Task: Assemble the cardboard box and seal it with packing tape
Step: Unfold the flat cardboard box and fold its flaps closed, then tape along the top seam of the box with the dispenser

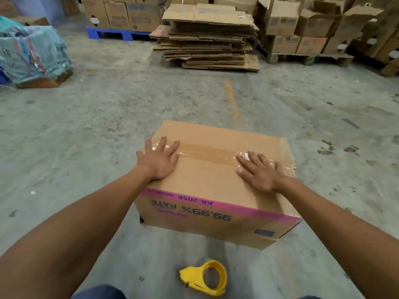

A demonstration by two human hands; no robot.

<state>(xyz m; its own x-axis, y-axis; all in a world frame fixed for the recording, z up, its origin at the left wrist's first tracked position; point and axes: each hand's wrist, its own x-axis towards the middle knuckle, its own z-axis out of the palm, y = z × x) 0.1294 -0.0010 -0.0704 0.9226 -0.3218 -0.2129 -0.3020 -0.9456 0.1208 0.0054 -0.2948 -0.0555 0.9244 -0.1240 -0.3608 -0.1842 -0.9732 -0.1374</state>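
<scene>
A brown cardboard box (212,180) with a pink band and upside-down blue print stands closed on the concrete floor. A strip of clear packing tape (207,153) runs along its top seam from left to right. My left hand (158,159) lies flat with spread fingers on the left end of the tape. My right hand (260,171) presses flat on the right end, near the box's right edge. A yellow tape dispenser (206,277) lies on the floor in front of the box, untouched.
A tall stack of flattened cardboard (207,39) sits on the floor behind the box. Pallets with printed boxes stand at the back left (121,16) and back right (302,29). A cloth-covered bundle (32,55) is at the far left.
</scene>
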